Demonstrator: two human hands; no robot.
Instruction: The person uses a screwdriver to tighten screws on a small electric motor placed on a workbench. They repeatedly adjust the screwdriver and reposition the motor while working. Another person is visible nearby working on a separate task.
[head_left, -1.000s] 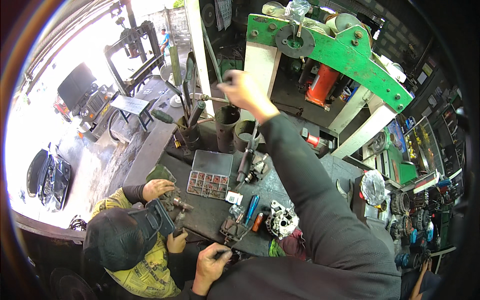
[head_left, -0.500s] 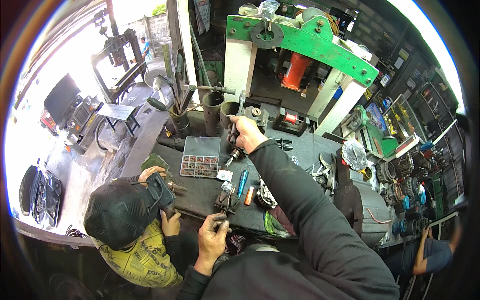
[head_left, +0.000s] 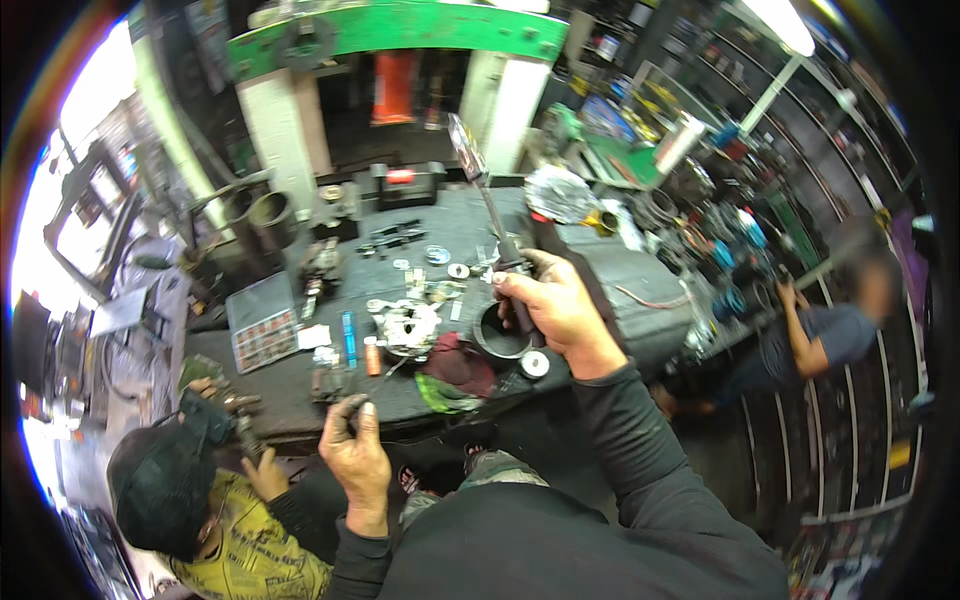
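Observation:
My right hand [head_left: 555, 310] is closed on a long tool [head_left: 490, 210] with a dark handle and a metal shaft rising to a shiny head. It is above a dark round housing [head_left: 500, 330]. My left hand [head_left: 355, 460] is curled at the bench's front edge, near a small metal fixture [head_left: 328, 370]; what its fingers hold is too small to make out. Nearby on the dark bench [head_left: 270, 390] are a silver housing [head_left: 400, 325], blue tool [head_left: 350, 338], orange cylinder [head_left: 372, 355], rag [head_left: 455, 370] and parts box [head_left: 260, 325].
A co-worker in a yellow shirt and cap [head_left: 245, 520] works at lower left. Another person [head_left: 820, 330] stands at right beside crowded parts. A green-and-white press frame [head_left: 395, 30] stands behind the bench. Metal tubes [head_left: 270, 215] stand at back left.
The view has swung rightward. My right hand has drawn back from the tubes and now holds the long tool raised over the bench's right part. My left hand remains low by the front edge.

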